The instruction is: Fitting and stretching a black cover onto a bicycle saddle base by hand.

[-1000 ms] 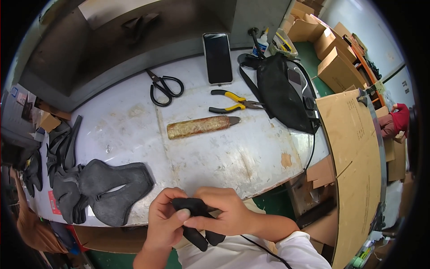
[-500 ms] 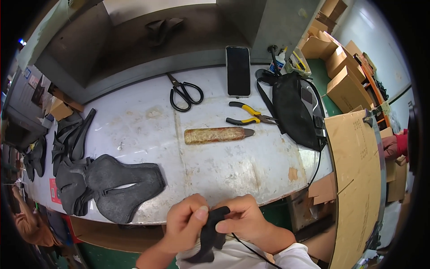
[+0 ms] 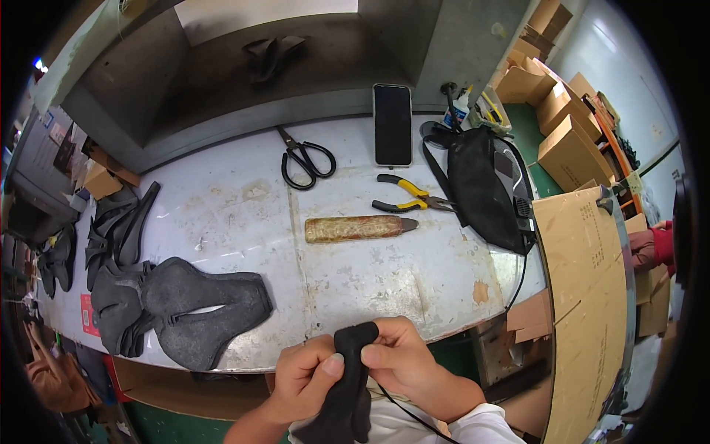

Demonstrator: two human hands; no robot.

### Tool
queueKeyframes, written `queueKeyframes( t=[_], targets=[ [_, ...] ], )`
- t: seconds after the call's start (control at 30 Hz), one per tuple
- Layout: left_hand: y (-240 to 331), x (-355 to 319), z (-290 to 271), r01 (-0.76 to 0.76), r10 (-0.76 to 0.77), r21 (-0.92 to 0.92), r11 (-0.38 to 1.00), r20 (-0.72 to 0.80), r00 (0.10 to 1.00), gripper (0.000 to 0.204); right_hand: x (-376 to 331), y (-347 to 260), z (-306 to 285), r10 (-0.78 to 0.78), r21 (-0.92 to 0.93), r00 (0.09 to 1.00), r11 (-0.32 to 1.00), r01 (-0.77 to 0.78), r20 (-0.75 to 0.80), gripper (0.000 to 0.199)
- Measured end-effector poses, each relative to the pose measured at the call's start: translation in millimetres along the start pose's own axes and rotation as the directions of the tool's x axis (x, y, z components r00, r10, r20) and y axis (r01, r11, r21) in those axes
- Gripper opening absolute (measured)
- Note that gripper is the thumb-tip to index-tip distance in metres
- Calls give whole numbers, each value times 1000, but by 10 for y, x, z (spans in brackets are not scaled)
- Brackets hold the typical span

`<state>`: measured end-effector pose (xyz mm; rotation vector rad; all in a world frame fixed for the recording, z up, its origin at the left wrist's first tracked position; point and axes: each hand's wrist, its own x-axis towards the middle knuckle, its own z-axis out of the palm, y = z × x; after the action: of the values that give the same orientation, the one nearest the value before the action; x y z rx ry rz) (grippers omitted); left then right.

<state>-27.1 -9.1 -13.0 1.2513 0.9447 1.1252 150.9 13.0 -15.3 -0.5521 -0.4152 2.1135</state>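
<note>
Between my hands, at the table's near edge, hangs a soft dark grey shaped piece [image 3: 342,399], perhaps leather or fabric. The fingers of my left hand [image 3: 305,371] are closed on its left side, thumb on top. My right hand [image 3: 405,357] pinches its upper right edge between thumb and fingers. Similar dark grey pieces [image 3: 211,318] with a slit lie stacked on the table to the left. Ahead of my hands lies a short blade with a wrapped handle [image 3: 355,229]. Yellow-and-black pliers [image 3: 413,195] and black-handled scissors [image 3: 306,161] rest farther back.
A phone [image 3: 393,129] leans against a grey metal housing [image 3: 281,103] at the back. A black pouch [image 3: 481,185] with a cable sits at the right, by a small glue bottle [image 3: 458,109]. Cardboard [image 3: 580,296] stands along the right side. More dark pieces [image 3: 122,229] lie far left.
The held piece has been raised and turned, so more of its broad surface shows between my hands. Both hands keep their grip; the right has shifted slightly up.
</note>
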Motion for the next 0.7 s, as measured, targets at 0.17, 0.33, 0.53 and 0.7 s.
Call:
queueKeyframes(
  t=[0.17, 0.33, 0.53, 0.7],
  targets=[
    [184, -21, -56, 526, -523, -377, 762, 119, 844, 18, -11, -44, -3, -63, -223, 992, 974, 38, -106, 15],
    [256, 31, -80, 133, -138, 79, 988, 60, 989, 16, 85, -2, 150, -428, -613, 904, 713, 340, 4, 25],
    [208, 74, -13, -166, 93, -138, 976, -427, 899, 16, -56, 67, 343, -348, -803, 801, 184, 567, 486, 50],
    [335, 151, 83, 35, -63, -122, 992, -239, 969, 50, -82, 7, 186, -235, -887, 907, 230, 401, 349, 48]
  ],
)
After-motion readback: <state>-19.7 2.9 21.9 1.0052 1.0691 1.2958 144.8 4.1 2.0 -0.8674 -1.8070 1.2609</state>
